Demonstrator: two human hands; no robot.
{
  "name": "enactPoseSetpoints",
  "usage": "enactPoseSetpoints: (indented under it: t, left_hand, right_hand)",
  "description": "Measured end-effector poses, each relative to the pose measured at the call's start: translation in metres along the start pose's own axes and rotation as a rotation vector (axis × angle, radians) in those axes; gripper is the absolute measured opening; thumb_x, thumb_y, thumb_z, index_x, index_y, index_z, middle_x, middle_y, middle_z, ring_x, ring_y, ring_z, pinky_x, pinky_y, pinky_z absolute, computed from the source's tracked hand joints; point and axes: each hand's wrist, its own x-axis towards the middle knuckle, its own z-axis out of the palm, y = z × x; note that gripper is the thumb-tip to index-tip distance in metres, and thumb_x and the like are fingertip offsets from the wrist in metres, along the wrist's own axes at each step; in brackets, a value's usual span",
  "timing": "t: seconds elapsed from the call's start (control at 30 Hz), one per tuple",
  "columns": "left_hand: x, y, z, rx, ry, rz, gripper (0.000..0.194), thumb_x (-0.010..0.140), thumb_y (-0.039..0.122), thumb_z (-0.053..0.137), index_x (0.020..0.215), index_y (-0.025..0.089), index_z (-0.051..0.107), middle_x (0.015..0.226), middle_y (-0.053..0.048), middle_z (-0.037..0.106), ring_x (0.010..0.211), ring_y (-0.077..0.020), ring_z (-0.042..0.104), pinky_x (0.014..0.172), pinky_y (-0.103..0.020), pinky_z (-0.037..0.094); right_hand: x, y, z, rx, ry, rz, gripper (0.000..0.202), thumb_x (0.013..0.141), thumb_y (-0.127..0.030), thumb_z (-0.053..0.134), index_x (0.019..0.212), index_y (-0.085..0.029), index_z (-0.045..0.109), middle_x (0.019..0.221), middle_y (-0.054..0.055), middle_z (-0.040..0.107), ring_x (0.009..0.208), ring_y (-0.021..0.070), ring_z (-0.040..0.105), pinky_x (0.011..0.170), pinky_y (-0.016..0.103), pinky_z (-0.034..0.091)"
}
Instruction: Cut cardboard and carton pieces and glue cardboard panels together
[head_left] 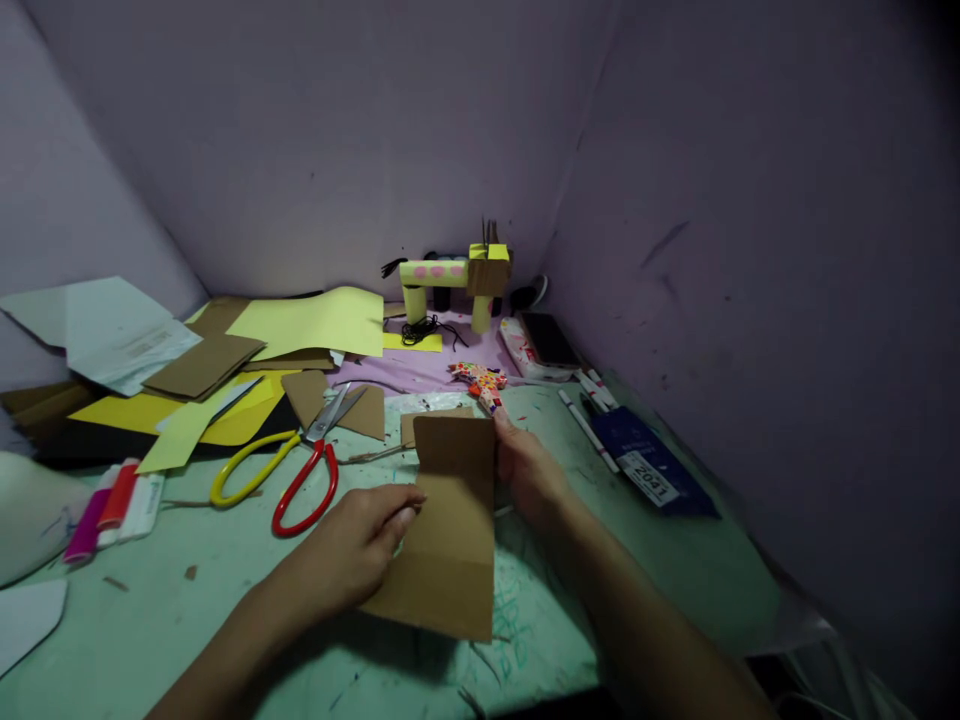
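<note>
Head view: right of the scissors (319,428), right hand (531,468) grips a creased cardboard sheet (455,520) by its right edge; left hand (367,540), half-curled, touches its left, grip unclear. Creasing appears done; panels stand unjoined.

The cardboard (456,520) at lower centre of the frame is plain brown, and over left of centre I see scissors (313,435) with one yellow handle, one red; upper centre, a pale yellow toy animal (427,271) with pink spots; at right, a navy pouch (637,435); mint-green tabletop (180,610) lower left, lilac wall (337,130) up top
</note>
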Motion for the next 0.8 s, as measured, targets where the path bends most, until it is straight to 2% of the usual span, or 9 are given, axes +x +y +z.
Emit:
enactPoseSetpoints:
  t: [0.13,0.2,0.27,0.33,0.43,0.53,0.6,0.7,0.8]
  left_hand:
    - [-0.002,-0.008,-0.008,-0.276,-0.076,-0.085,0.047,0.090,0.051,0.033,0.103,0.016,0.062,0.095,-0.011,0.066,0.085,-0.0226,0.060,0.079,-0.037,0.046]
    - [-0.006,-0.011,-0.017,-0.431,-0.120,-0.144,0.057,0.088,0.059,0.030,0.108,0.016,0.061,0.099,-0.012,0.065,0.089,-0.0235,0.060,0.080,-0.037,0.047]
    - [-0.014,-0.011,-0.031,-0.493,-0.192,-0.141,0.058,0.082,0.064,0.041,0.116,0.021,0.059,0.111,-0.011,0.063,0.100,-0.0259,0.058,0.085,-0.038,0.046]
    - [-0.026,-0.009,-0.047,-0.426,-0.279,-0.065,0.069,0.062,0.056,0.072,0.124,0.032,0.054,0.127,-0.007,0.057,0.110,-0.0306,0.054,0.090,-0.040,0.044]
    - [-0.043,-0.008,-0.063,-0.253,-0.302,-0.050,0.084,0.048,0.032,0.086,0.124,0.046,0.052,0.135,0.001,0.052,0.119,-0.0333,0.048,0.095,-0.042,0.041]
    - [-0.050,-0.011,-0.063,-0.222,-0.310,-0.008,0.070,0.056,0.025,0.083,0.117,0.047,0.057,0.137,0.004,0.051,0.126,-0.0316,0.042,0.097,-0.039,0.039]
    - [-0.047,-0.012,-0.056,-0.261,-0.363,0.055,0.049,0.065,0.021,0.076,0.108,0.041,0.066,0.127,0.002,0.060,0.120,-0.0281,0.049,0.096,-0.036,0.040]
    - [-0.035,-0.010,-0.040,-0.336,-0.394,0.021,0.022,0.071,0.016,0.062,0.088,0.027,0.071,0.097,-0.003,0.069,0.092,-0.0225,0.062,0.077,-0.031,0.049]
    - [-0.020,-0.006,-0.023,-0.544,-0.266,-0.149,0.012,0.072,0.024,0.060,0.083,0.019,0.060,0.083,-0.002,0.063,0.056,-0.0119,0.055,0.049,-0.025,0.044]
  right_hand:
    - [-0.009,0.005,-0.009,-0.087,-0.014,-0.048,0.036,0.083,-0.049,0.054,0.086,-0.017,0.072,0.080,0.006,0.073,0.077,0.0224,0.065,0.075,0.034,0.051]
    - [-0.017,0.005,-0.011,-0.091,-0.036,-0.047,0.039,0.085,-0.048,0.051,0.092,-0.015,0.072,0.087,0.008,0.073,0.080,0.0229,0.065,0.075,0.034,0.050]
    - [-0.026,0.006,-0.012,-0.120,-0.018,-0.048,0.044,0.086,-0.050,0.050,0.096,-0.013,0.071,0.088,0.009,0.073,0.078,0.0234,0.065,0.074,0.034,0.049]
    - [-0.036,0.006,-0.012,-0.194,0.022,-0.069,0.047,0.086,-0.053,0.048,0.096,-0.013,0.072,0.085,0.009,0.073,0.074,0.0232,0.064,0.073,0.034,0.048]
    - [-0.050,0.005,-0.008,-0.328,0.056,-0.117,0.049,0.084,-0.056,0.048,0.096,-0.015,0.073,0.087,0.008,0.073,0.079,0.0240,0.063,0.077,0.034,0.047]
    - [-0.062,0.005,-0.004,-0.375,0.030,-0.128,0.049,0.086,-0.056,0.045,0.100,-0.018,0.072,0.092,0.007,0.073,0.088,0.0262,0.062,0.080,0.035,0.046]
    - [-0.069,0.005,-0.003,-0.411,0.024,-0.136,0.046,0.088,-0.054,0.043,0.102,-0.020,0.071,0.095,0.006,0.073,0.090,0.0264,0.062,0.082,0.036,0.046]
    - [-0.079,0.004,-0.004,-0.508,0.010,-0.160,0.038,0.089,-0.048,0.045,0.102,-0.024,0.071,0.098,0.005,0.072,0.093,0.0254,0.063,0.082,0.035,0.046]
    - [-0.087,0.003,-0.004,-0.639,-0.124,-0.209,0.029,0.088,-0.042,0.049,0.098,-0.026,0.071,0.100,0.006,0.071,0.094,0.0251,0.063,0.083,0.036,0.046]
